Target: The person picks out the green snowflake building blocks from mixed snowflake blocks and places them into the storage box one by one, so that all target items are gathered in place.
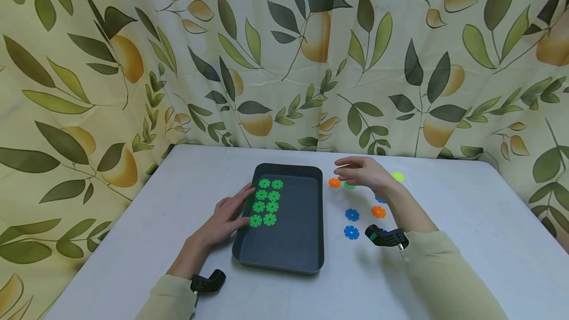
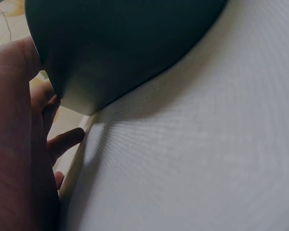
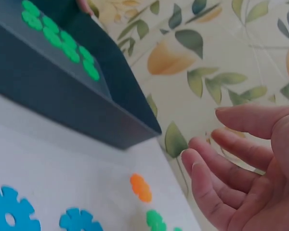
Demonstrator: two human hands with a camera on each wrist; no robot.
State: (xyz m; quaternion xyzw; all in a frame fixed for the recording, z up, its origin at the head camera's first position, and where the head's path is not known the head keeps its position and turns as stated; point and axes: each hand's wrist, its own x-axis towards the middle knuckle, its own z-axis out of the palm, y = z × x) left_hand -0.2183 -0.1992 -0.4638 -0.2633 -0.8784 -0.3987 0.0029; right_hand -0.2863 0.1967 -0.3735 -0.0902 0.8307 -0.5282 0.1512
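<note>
A dark grey tray (image 1: 293, 241) sits mid-table with several green gear-shaped discs (image 1: 266, 201) laid in two columns at its left side. My left hand (image 1: 231, 214) rests with straight fingers against the tray's left rim, seen close up as the left hand (image 2: 19, 144) beside the tray (image 2: 120, 43). My right hand (image 1: 362, 172) hovers with relaxed fingers and holds nothing, above an orange disc (image 1: 334, 182) and a green disc (image 1: 349, 185). The right wrist view shows that hand (image 3: 245, 168) above an orange disc (image 3: 141, 187) and a green disc (image 3: 155, 220).
Loose on the white table (image 1: 467, 221) to the tray's right lie blue discs (image 1: 351, 215) (image 1: 351, 232), an orange disc (image 1: 378, 211) and a yellow-green disc (image 1: 398, 177). A leaf-and-pear patterned curtain (image 1: 284, 53) closes off the back and sides.
</note>
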